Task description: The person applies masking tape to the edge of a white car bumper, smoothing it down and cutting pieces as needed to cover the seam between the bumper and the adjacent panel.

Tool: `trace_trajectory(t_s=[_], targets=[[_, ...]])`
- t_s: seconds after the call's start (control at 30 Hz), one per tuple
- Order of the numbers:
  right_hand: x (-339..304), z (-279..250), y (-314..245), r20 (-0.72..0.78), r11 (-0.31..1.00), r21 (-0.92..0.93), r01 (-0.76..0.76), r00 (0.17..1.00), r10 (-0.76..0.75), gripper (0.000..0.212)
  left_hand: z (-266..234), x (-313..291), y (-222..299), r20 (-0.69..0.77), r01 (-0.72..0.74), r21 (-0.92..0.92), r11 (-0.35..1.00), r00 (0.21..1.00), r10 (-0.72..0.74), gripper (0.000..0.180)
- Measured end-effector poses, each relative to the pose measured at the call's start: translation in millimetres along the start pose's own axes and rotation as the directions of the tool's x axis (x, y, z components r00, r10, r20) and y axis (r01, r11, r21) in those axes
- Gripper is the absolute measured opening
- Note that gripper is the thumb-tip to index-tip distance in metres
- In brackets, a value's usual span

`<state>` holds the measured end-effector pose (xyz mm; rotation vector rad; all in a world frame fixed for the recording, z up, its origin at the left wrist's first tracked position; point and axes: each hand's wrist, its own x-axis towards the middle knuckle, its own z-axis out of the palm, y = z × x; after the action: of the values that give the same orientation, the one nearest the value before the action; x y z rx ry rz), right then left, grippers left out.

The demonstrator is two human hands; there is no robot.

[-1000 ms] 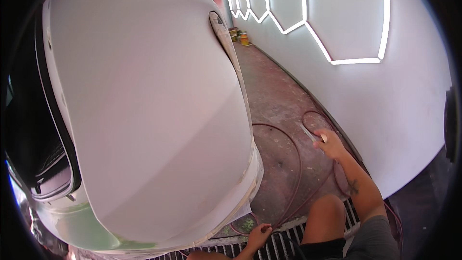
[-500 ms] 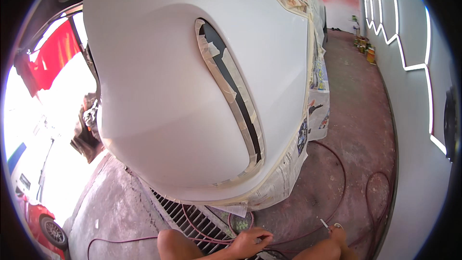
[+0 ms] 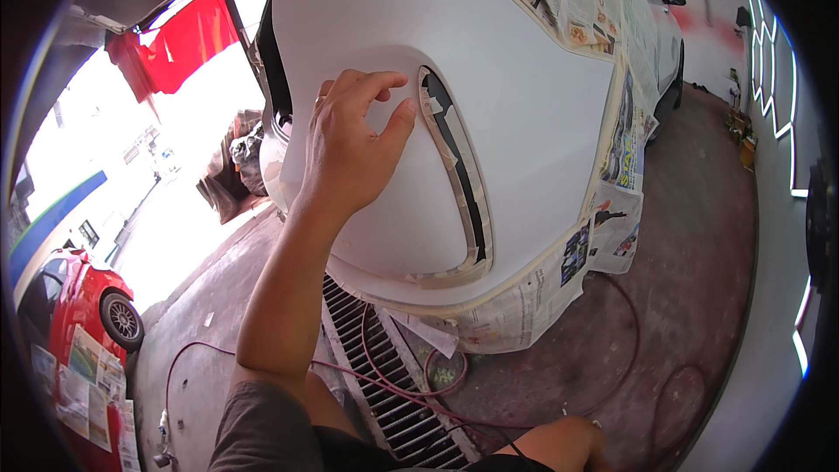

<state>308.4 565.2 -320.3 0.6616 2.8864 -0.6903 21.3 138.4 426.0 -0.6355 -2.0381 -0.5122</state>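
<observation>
My left hand (image 3: 354, 135) is raised in front of a white car body panel (image 3: 542, 149), its thumb and fingers apart and nothing between them. Just right of the fingertips runs a long curved dark slot (image 3: 454, 153) edged with cream masking tape (image 3: 482, 210). Whether the fingers touch the panel I cannot tell. Beyond my bent right knee (image 3: 555, 441), only a sliver of what looks like my right hand (image 3: 598, 447) shows; its fingers are hidden.
Newspaper sheets (image 3: 524, 319) are taped along the panel's lower and right edges. Below lies a metal floor grate (image 3: 384, 376), crossed by a dark red hose (image 3: 634, 332). A red car (image 3: 87, 306) stands at left, and a wall with lit strips (image 3: 791, 149) at right.
My left hand has risen from beside my knees to the panel near the taped slot. The view has shifted left. My right hand, earlier near a slim pale thing, is now mostly hidden.
</observation>
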Motion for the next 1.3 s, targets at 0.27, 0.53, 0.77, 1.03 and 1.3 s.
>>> trace_trajectory(t_s=[0.27,0.53,0.77,1.03,1.3], targets=[[16,36,56,-0.238,0.987,0.135,0.089,0.970,-0.055,0.026,22,20,-6,0.011,0.050,-0.115,0.992,0.999,-0.050,0.033],[32,-7,10,-0.371,0.931,0.170,0.323,0.896,-0.243,0.024,3,16,8,0.089,-0.082,0.185,0.979,0.994,0.067,0.040],[51,-38,-9,-0.239,0.980,0.196,0.034,0.971,0.014,0.052,-10,26,13,0.161,-0.043,0.189,0.981,0.987,0.012,0.043],[31,-217,-154,-0.223,0.890,0.435,-0.138,0.941,0.256,0.087,-25,-49,-9,-0.124,0.002,-0.303,0.953,0.991,-0.041,0.023],[-28,-357,-400,-0.550,0.169,0.786,0.595,0.797,-0.249,0.036,33,-136,26,0.233,-0.054,-0.583,0.811,0.945,0.231,0.019]])
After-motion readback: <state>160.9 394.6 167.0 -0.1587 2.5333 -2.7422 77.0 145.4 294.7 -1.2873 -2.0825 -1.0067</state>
